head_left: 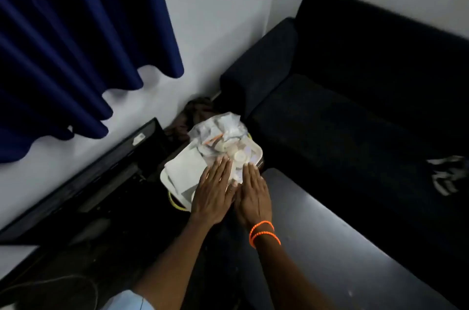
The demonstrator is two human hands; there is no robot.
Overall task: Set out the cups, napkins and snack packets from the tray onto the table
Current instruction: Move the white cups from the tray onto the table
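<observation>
We see the left hand (213,192) and right hand (252,195) flat and empty above the tray (166,176), which holds napkins (186,166), cups (239,156) and packets (220,126); we fear a careless reach could knock over the loose pile

No text, brand, number or sign can be read anywhere in the head view. A small pale sticker (139,137) sits on the top edge of the black frame (106,157) leaning against the wall, but its print is too blurred and too small to make out. The clear snack packets (223,132) heaped on the white tray (166,177) show orange marks, yet no letters can be told from them
</observation>
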